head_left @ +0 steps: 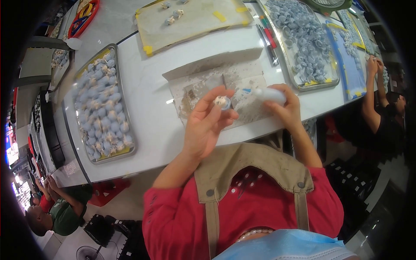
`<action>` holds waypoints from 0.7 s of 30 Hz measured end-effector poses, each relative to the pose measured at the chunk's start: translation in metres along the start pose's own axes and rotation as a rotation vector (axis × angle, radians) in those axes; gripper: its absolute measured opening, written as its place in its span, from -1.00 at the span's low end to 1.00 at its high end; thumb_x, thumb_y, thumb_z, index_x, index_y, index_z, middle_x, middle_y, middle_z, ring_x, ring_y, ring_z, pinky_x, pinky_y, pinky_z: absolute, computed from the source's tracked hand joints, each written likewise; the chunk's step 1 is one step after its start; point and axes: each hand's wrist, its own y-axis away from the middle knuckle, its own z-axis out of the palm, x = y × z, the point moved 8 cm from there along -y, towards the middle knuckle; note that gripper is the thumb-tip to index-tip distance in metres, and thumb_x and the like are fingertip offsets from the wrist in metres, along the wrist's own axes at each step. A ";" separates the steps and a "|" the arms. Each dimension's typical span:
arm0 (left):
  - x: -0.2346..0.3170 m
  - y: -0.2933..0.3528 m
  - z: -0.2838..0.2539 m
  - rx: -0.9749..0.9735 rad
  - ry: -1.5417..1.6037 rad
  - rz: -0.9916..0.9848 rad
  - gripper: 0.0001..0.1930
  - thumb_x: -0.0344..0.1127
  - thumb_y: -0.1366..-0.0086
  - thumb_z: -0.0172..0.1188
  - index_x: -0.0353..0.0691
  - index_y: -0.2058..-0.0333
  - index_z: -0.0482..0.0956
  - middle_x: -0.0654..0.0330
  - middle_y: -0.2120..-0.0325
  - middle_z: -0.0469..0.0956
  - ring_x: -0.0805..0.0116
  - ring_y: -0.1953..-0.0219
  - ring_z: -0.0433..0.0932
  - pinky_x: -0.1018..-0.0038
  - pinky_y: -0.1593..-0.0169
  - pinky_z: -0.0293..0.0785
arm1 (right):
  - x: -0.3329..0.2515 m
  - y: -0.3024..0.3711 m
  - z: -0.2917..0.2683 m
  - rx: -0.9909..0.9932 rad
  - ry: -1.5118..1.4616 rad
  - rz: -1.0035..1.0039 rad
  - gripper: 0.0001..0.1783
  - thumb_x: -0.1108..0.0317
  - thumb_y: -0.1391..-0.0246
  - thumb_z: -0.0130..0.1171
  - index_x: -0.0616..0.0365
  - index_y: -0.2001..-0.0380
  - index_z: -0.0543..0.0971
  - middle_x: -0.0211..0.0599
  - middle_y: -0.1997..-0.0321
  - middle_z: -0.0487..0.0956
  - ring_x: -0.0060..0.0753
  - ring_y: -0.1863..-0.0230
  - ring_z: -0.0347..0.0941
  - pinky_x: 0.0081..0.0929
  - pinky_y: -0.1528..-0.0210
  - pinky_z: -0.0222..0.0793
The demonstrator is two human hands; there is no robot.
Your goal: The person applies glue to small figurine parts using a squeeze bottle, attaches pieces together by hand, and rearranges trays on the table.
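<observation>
My left hand (201, 125) pinches a small figurine part (222, 102), cream on top and pale blue at the edge, between thumb and fingertips. My right hand (287, 110) is wrapped round a translucent white squeeze bottle (271, 95). The bottle lies sideways in my grip, its narrow blue-tipped nozzle pointing left toward the part, with a gap between them. Both hands are above a stained, folded cardboard sheet (247, 65) on the white table.
A metal tray (115, 158) of blue ball-shaped parts stands left. Another tray (318, 86) of pale blue cupped pieces is at upper right, with pens (268, 40) beside it. A taped board (195, 28) bears several parts. Co-workers (373, 65) sit at both sides.
</observation>
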 end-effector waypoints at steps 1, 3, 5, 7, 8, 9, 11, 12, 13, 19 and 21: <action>-0.004 0.001 0.000 0.002 0.002 0.000 -0.66 -0.41 -0.27 0.02 -0.25 -0.03 0.32 0.09 0.03 0.39 0.42 0.25 0.48 0.69 0.22 0.46 | 0.000 0.002 -0.003 0.031 -0.095 0.036 -0.67 0.41 0.11 0.29 0.20 0.23 0.46 -0.43 0.31 0.50 -0.66 0.32 0.38 -0.71 0.32 0.29; -0.013 0.002 -0.005 0.040 -0.042 -0.032 -0.65 -0.39 -0.29 -0.02 -0.23 -0.06 0.28 0.04 -0.03 0.34 0.41 0.26 0.49 0.67 0.23 0.47 | 0.002 0.005 -0.005 0.032 -0.150 0.069 -0.66 0.41 0.08 0.27 0.19 0.20 0.45 -0.45 0.31 0.49 -0.68 0.33 0.37 -0.72 0.32 0.29; -0.019 0.006 -0.007 0.065 -0.065 -0.054 -0.65 -0.40 -0.30 -0.03 -0.22 -0.06 0.28 0.06 -0.02 0.35 0.39 0.22 0.48 0.63 0.20 0.44 | 0.005 0.006 -0.006 0.033 -0.205 0.096 -0.66 0.41 0.05 0.25 0.19 0.18 0.43 -0.46 0.31 0.48 -0.69 0.33 0.36 -0.72 0.32 0.29; -0.024 0.007 -0.014 0.088 -0.090 -0.075 -0.66 -0.41 -0.30 -0.05 -0.22 -0.05 0.29 0.08 -0.02 0.35 0.37 0.19 0.48 0.60 0.17 0.41 | 0.006 0.006 -0.007 0.054 -0.210 0.069 -0.67 0.41 0.04 0.24 0.17 0.18 0.42 -0.46 0.32 0.47 -0.69 0.34 0.36 -0.73 0.33 0.29; -0.027 0.007 -0.013 -0.011 -0.084 -0.083 -0.67 -0.41 -0.29 -0.04 -0.23 -0.04 0.30 0.09 -0.01 0.35 0.38 0.20 0.47 0.61 0.17 0.40 | 0.005 0.007 -0.007 0.054 -0.211 0.065 -0.67 0.41 0.04 0.24 0.17 0.18 0.42 -0.46 0.32 0.47 -0.69 0.34 0.36 -0.73 0.33 0.29; -0.028 0.008 -0.008 -0.110 -0.078 -0.092 -0.68 -0.41 -0.29 -0.03 -0.24 -0.02 0.32 0.09 -0.01 0.35 0.40 0.21 0.47 0.61 0.17 0.39 | 0.003 0.007 -0.008 0.082 -0.223 0.048 -0.68 0.41 0.05 0.25 0.17 0.19 0.42 -0.46 0.32 0.47 -0.69 0.34 0.36 -0.73 0.32 0.29; -0.028 0.009 -0.009 -0.073 -0.143 -0.048 -0.69 -0.42 -0.28 -0.01 -0.25 0.00 0.33 0.10 0.01 0.36 0.42 0.22 0.46 0.61 0.17 0.38 | 0.001 0.007 -0.010 0.110 -0.236 0.033 -0.68 0.41 0.05 0.25 0.16 0.20 0.41 -0.46 0.33 0.47 -0.69 0.34 0.36 -0.72 0.32 0.29; -0.026 0.009 -0.010 -0.035 -0.205 -0.007 -0.71 -0.42 -0.28 0.00 -0.26 0.02 0.34 0.12 0.02 0.38 0.43 0.24 0.45 0.61 0.18 0.37 | 0.003 0.008 -0.010 0.115 -0.264 0.052 -0.68 0.40 0.05 0.25 0.15 0.21 0.41 -0.46 0.32 0.47 -0.70 0.33 0.36 -0.72 0.31 0.29; -0.026 0.010 -0.005 -0.033 -0.205 -0.008 -0.71 -0.42 -0.28 0.00 -0.26 0.02 0.34 0.12 0.02 0.38 0.43 0.24 0.45 0.61 0.18 0.37 | 0.004 0.008 -0.010 0.119 -0.292 0.072 -0.68 0.39 0.05 0.25 0.14 0.21 0.40 -0.46 0.32 0.46 -0.70 0.33 0.35 -0.72 0.30 0.29; -0.021 0.009 -0.007 0.099 -0.194 0.052 -0.60 -0.43 -0.21 0.11 -0.29 -0.03 0.31 0.09 0.03 0.39 0.42 0.20 0.48 0.63 0.17 0.41 | 0.002 0.009 -0.017 0.164 -0.472 0.075 -0.69 0.40 0.04 0.24 0.16 0.23 0.40 -0.45 0.33 0.46 -0.70 0.34 0.36 -0.73 0.29 0.28; -0.016 0.012 -0.008 0.091 -0.299 0.122 -0.60 -0.47 -0.19 0.12 -0.30 -0.02 0.33 0.08 0.05 0.41 0.39 0.16 0.48 0.62 0.17 0.42 | -0.006 0.011 -0.019 0.152 -0.436 0.037 -0.70 0.40 0.05 0.24 0.17 0.23 0.40 -0.45 0.33 0.46 -0.70 0.34 0.35 -0.73 0.29 0.28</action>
